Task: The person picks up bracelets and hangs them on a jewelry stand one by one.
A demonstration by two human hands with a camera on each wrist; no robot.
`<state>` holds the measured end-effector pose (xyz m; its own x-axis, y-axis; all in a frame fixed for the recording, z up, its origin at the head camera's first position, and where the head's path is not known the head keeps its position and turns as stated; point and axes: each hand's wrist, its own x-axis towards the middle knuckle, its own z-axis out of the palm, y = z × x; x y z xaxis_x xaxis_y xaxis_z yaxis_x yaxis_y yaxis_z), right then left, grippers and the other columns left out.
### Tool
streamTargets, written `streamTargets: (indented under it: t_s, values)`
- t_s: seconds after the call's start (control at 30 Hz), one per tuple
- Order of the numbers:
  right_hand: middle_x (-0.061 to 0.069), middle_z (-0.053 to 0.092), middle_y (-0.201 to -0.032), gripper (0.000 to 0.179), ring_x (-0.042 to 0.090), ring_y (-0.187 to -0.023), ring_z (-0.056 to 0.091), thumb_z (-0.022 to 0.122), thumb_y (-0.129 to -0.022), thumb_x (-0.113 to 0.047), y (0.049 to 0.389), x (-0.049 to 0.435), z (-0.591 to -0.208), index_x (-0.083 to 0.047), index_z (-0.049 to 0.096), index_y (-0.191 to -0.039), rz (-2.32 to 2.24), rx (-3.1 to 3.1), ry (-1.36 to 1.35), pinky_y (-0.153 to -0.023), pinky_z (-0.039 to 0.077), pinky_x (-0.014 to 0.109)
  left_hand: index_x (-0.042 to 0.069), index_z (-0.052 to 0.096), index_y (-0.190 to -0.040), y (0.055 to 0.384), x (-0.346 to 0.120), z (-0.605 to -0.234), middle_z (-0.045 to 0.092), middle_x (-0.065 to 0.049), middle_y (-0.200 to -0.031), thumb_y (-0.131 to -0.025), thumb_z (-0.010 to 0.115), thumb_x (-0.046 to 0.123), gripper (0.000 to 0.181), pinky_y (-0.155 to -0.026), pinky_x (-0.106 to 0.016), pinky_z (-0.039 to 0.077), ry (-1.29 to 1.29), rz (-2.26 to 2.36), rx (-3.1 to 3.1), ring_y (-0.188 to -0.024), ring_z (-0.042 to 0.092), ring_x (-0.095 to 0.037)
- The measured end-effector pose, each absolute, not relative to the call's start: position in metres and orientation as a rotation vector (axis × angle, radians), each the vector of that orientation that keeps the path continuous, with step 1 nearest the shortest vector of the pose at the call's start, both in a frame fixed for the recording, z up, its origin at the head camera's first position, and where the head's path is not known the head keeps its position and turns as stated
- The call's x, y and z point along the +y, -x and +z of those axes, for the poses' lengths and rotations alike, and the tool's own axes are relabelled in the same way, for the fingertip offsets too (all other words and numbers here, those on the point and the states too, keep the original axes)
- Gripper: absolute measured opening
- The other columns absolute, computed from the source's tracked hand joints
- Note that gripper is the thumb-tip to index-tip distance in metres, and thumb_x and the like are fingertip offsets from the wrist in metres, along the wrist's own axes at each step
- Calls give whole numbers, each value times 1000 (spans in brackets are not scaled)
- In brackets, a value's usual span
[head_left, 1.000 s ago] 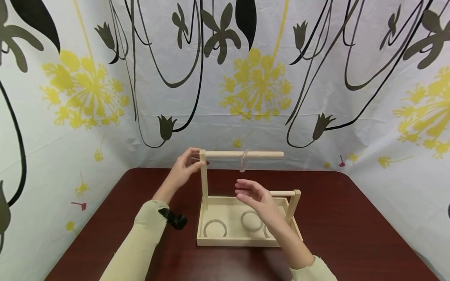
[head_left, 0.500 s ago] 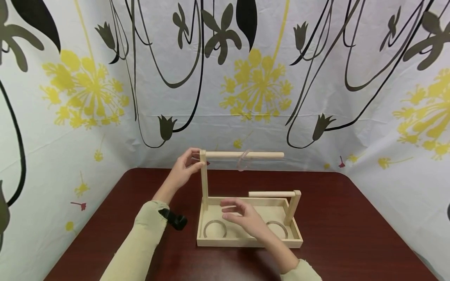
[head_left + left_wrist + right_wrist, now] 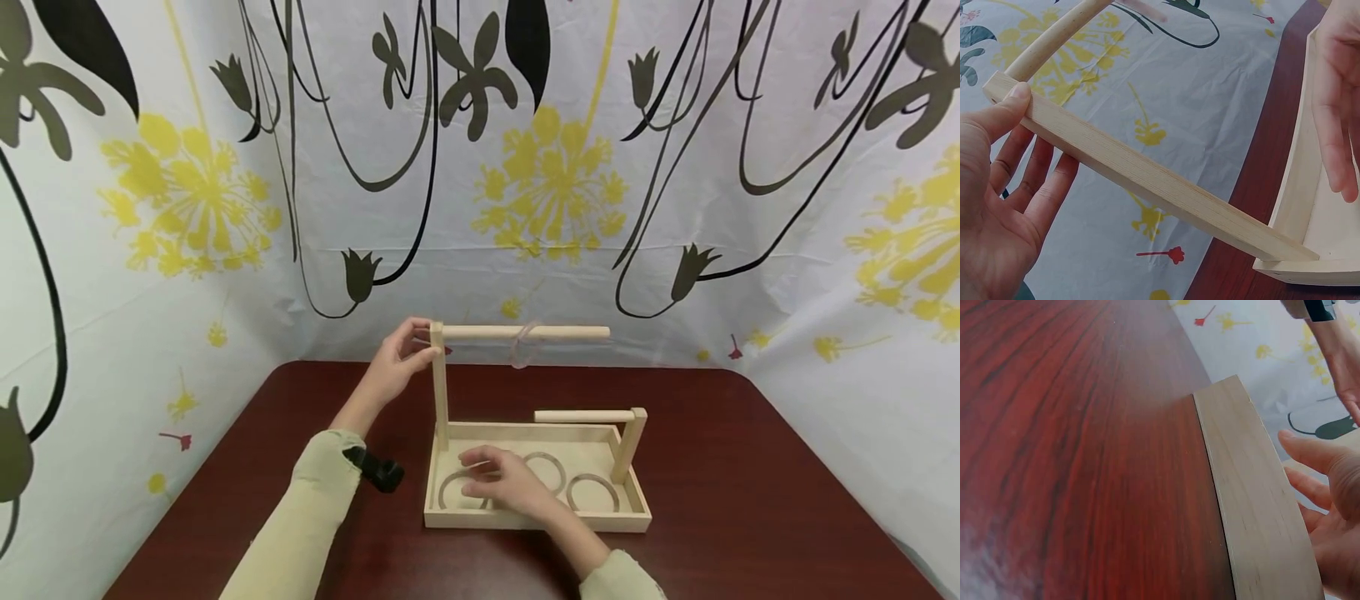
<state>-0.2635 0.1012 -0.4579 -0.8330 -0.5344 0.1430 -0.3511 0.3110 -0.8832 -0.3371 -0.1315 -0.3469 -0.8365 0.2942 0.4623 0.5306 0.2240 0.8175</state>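
My left hand grips the top of a tall wooden post; in the left wrist view the thumb lies on one side and fingers behind. From that post an upper rod runs right, with a clear ring hanging on it. The post rises from a shallow wooden tray. Inside lie a left ring, a middle ring and a right ring. Over the left ring, partly covering it, is my right hand, its thumb and fingers spread apart with nothing visible between them.
A short post at the tray's right end bears a lower rod pointing left. The tray stands on a dark red table. Behind it hangs a patterned cloth. A black strap device sits on the left wrist.
My right hand has moved left and down, from near the lower rod to over the left ring. The middle and right rings have come into view. My left hand keeps its grip.
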Motion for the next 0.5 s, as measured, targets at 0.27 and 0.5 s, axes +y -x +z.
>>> streamTargets:
  t_s: [0.27, 0.5]
  values:
    - [22, 66, -125, 43, 39, -119, 62, 75, -88, -15, 263, 97, -456, 4, 62, -125, -1481, 2466, 810, -103, 49, 49, 6, 52, -132, 335, -128, -345, 59, -23, -122, -100, 61, 13, 34, -89, -41, 54, 734, -1693, -2306, -110, 62, -38]
    - [19, 67, -124, 45, 37, -116, 63, 78, -85, -15, 264, 95, -456, 1, 63, -124, -1368, 2659, 830, -100, 51, 49, 5, 52, -132, 335, -129, -345, 59, -23, -121, -99, 61, 12, 35, -91, -49, 55, 738, -1687, -2307, -110, 63, -36]
